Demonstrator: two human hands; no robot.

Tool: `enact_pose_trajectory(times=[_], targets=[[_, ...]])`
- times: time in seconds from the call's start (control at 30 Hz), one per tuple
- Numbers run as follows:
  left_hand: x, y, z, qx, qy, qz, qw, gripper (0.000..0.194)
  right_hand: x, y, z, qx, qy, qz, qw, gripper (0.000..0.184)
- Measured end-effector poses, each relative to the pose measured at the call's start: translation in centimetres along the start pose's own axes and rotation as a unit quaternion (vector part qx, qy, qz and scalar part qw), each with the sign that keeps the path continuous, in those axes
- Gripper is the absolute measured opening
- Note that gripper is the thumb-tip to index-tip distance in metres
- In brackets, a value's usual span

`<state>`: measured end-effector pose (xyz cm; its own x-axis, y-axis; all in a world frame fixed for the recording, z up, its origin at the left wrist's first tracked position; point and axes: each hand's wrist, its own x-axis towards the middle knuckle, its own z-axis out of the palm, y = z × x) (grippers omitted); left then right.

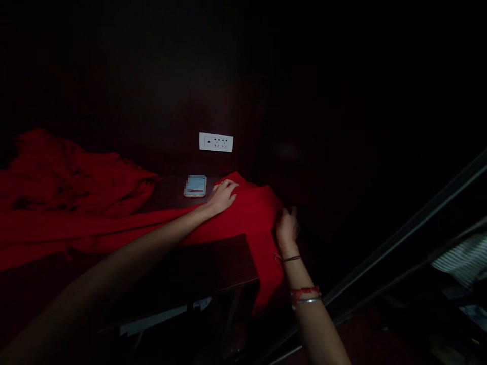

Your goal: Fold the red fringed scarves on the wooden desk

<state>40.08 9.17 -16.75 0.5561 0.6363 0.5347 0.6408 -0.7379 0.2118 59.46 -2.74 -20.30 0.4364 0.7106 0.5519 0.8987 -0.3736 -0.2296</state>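
A long red cloth [251,213] runs over a dark wooden tabletop [224,258] and hangs down past its right end. My left hand [223,196] lies on the cloth with its fingers stretched out, a ring on one of them. At the cloth's right edge, my right hand [287,226] is closed with the edge in its fingers; the fingertips are dim. To the left, more of the red cloth [83,175] is bunched in a loose heap. A lit phone [195,186] rests just left of my left hand.
A white socket panel [216,142] is on the dark wall behind the table. Below the tabletop are dim shapes I cannot make out. Long pale rails [403,233] slant across the right side, with a striped cloth [464,258] beyond. Much of the room is too dark to read.
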Motion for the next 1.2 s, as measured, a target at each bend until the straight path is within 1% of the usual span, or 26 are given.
enact_pose_trajectory(times=[0.03, 0.1, 0.17, 0.23, 0.3, 0.37, 0.4, 0.43, 0.47, 0.53, 0.6, 0.63, 0.73, 0.8, 0.9, 1.03, 1.13, 1.2], targets=[[-2.1, -0.7, -1.0, 0.03, -0.015, 0.018, 0.999, 0.034, -0.1, -0.2, -0.3, -0.002, -0.002, -0.004, 1.0, 0.032], [-6.1, -2.0, -3.0, 0.087, -0.038, 0.022, 0.995, 0.032, -0.4, -1.2, -1.2, -0.01, -0.004, -0.014, 1.0, 0.031], [-9.3, -3.4, -4.8, 0.136, -0.054, -0.005, 0.989, 0.032, -0.7, -3.0, -2.5, -0.009, -0.008, -0.04, 0.999, 0.029], [-11.3, -4.8, -6.4, 0.173, -0.074, -0.042, 0.981, 0.036, -1.0, -5.8, -3.8, 0.011, -0.033, -0.106, 0.994, 0.026], [-12.4, -6.2, -7.7, 0.195, -0.118, -0.078, 0.971, 0.039, -1.0, -9.2, -4.5, 0.041, -0.092, -0.211, 0.972, 0.025], [-12.9, -7.5, -8.7, 0.204, -0.178, -0.115, 0.956, 0.04, -0.7, -12.6, -4.2, 0.062, -0.163, -0.315, 0.933, 0.024], [-13.0, -8.1, -9.1, 0.206, -0.201, -0.131, 0.949, 0.039, -0.4, -14.1, -3.8, 0.067, -0.192, -0.354, 0.913, 0.024], [-13.1, -8.6, -9.3, 0.207, -0.213, -0.142, 0.944, 0.038, -0.2, -15.4, -3.1, 0.068, -0.212, -0.383, 0.897, 0.025], [-13.1, -9.0, -9.5, 0.206, -0.212, -0.148, 0.944, 0.037, 0.1, -16.5, -2.4, 0.068, -0.22, -0.4, 0.887, 0.027], [-13.3, -9.5, -9.7, 0.197, -0.188, -0.144, 0.952, 0.035, 0.6, -17.9, -0.8, 0.067, -0.215, -0.413, 0.882, 0.037], [-13.5, -9.8, -9.9, 0.186, -0.161, -0.125, 0.961, 0.032, 1.0, -18.6, 0.7, 0.069, -0.194, -0.418, 0.885, 0.044], [-13.5, -10.0, -10.1, 0.186, -0.154, -0.116, 0.963, 0.031, 1.2, -18.7, 1.4, 0.072, -0.185, -0.423, 0.884, 0.042], [-13.9, -10.6, -10.7, 0.204, -0.148, -0.099, 0.962, 0.031, 1.6, -18.3, 2.7, 0.09, -0.155, -0.424, 0.888, 0.024], [-14.2, -11.2, -11.4, 0.222, -0.151, -0.109, 0.957, 0.033, 1.9, -17.8, 3.3, 0.118, -0.127, -0.414, 0.894, 0.019], [-15.0, -12.4, -12.8, 0.246, -0.15, -0.159, 0.944, 0.037, 2.5, -16.6, 3.5, 0.17, -0.084, -0.395, 0.899, 0.019], [-16.3, -13.3, -15.3, 0.275, -0.123, -0.249, 0.92, 0.034, 3.3, -15.3, 3.2, 0.197, -0.061, -0.369, 0.906, 0.02], [-17.6, -13.6, -17.9, 0.338, -0.109, -0.299, 0.886, 0.032, 3.6, -15.0, 2.8, 0.194, -0.038, -0.353, 0.915, 0.022], [-18.7, -14.3, -20.0, 0.386, -0.12, -0.31, 0.86, 0.03, 3.7, -15.0, 2.6, 0.19, -0.019, -0.338, 0.921, 0.023]])
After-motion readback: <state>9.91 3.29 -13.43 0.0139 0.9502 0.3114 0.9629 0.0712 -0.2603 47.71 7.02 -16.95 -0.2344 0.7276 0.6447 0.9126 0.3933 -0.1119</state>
